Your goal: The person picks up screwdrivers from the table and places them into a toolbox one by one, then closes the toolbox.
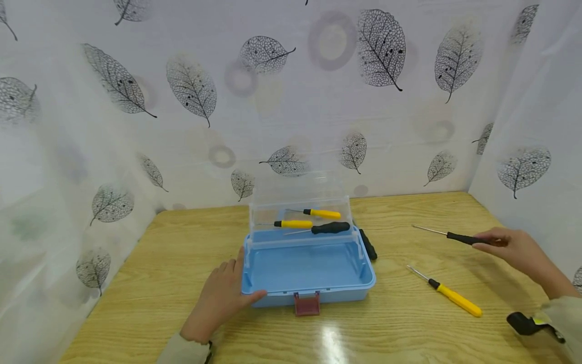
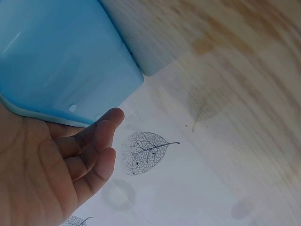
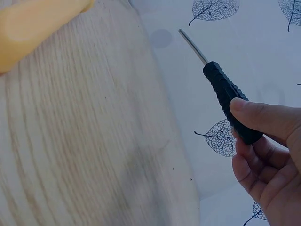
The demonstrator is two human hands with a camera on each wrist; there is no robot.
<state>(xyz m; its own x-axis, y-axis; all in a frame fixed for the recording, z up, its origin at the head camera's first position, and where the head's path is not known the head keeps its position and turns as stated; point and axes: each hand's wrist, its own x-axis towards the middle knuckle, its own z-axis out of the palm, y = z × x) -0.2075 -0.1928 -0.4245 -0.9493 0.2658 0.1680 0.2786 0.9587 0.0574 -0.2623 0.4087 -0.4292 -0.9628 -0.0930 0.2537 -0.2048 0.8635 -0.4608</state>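
Note:
My right hand (image 1: 511, 247) pinches a screwdriver with a black handle (image 3: 223, 89) between thumb and fingers, over the right side of the table. In the head view its thin metal shaft points left. My left hand (image 1: 223, 290) rests against the left side of a light blue toolbox (image 1: 313, 296), thumb laid along the front corner. The left wrist view shows that hand's relaxed fingers (image 2: 87, 160) beside the box wall; the thumb is hidden there. The box's clear lid (image 1: 300, 194) stands raised at the back. Nearer than the held screwdriver lies a yellow-handled screwdriver (image 1: 456, 299).
Two yellow-handled screwdrivers (image 1: 325, 214) and a black-handled one (image 1: 331, 228) lie in the raised clear lid. Another black handle (image 1: 368, 245) shows behind the toolbox's right side. A reddish latch (image 1: 307, 304) hangs at the front. Leaf-printed curtains (image 1: 291, 101) surround the wooden table (image 1: 395, 333).

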